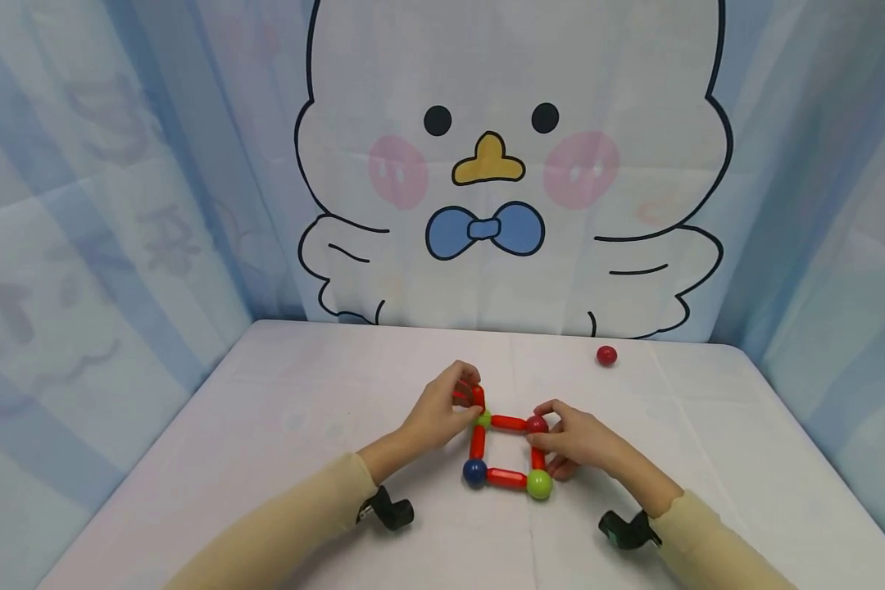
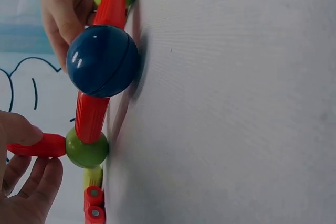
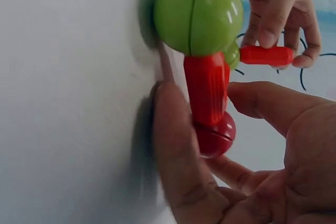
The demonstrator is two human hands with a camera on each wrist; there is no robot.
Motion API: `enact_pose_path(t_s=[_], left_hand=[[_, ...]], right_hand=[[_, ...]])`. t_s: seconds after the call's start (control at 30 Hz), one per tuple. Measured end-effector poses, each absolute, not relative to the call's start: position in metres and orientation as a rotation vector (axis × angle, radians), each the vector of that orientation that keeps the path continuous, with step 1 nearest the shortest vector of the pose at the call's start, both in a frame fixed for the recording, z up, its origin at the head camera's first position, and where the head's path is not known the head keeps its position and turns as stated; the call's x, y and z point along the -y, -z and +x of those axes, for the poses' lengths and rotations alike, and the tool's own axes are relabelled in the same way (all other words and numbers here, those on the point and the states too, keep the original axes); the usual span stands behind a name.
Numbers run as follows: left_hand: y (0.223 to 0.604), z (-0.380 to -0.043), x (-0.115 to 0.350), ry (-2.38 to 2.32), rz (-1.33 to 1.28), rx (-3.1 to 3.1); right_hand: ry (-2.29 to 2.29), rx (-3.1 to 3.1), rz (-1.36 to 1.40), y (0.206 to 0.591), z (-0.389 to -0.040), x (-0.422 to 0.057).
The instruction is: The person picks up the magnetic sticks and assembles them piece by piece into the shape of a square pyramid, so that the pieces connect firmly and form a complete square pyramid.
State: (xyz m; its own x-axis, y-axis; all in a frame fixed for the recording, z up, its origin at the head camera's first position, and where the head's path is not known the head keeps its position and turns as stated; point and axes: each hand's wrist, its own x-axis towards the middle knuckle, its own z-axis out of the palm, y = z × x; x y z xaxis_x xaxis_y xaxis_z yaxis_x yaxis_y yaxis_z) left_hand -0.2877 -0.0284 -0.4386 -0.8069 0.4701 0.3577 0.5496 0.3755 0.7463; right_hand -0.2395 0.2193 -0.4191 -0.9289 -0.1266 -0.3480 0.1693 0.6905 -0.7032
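The left hand [image 1: 442, 407] has a pinching grip on an upright red rod [image 1: 478, 397], which stands on the far-left green ball [image 1: 484, 419]; the right hand [image 1: 578, 438] curls round the far-right crimson ball [image 1: 537, 424]. The square frame [image 1: 507, 478] between them lies on the counter [image 1: 302, 377], its four sides joined. The other three corners carry no upright, so building upward looks barely begun. Both forearms angle inward, left fingers arched, right thumb nearer the body. A loose red ball [image 1: 607, 356] sits beyond.

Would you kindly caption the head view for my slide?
Left hand pinches an upright red rod on a rod-and-ball square, right hand around its red ball.
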Motion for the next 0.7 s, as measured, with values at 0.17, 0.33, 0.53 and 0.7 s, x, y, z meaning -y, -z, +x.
enact_pose_path(t_s=[0.17, 0.33, 0.53, 0.7], left_hand=[[0.439, -0.287, 0.031, 1.413, -0.933, 2.576], [0.438, -0.289, 0.034, 1.342, -0.870, 2.605], [0.439, -0.297, 0.036, 1.242, -0.739, 2.640], [0.441, -0.305, 0.040, 1.139, -0.625, 2.701]], right_hand=[[0.959, -2.684, -0.039, 0.412, -0.246, -0.221], [0.937, -2.822, -0.214, 0.413, -0.255, -0.215], [1.089, -2.799, -0.403, 0.419, -0.263, -0.206], [1.112, -2.760, -0.452, 0.421, -0.269, -0.199]])
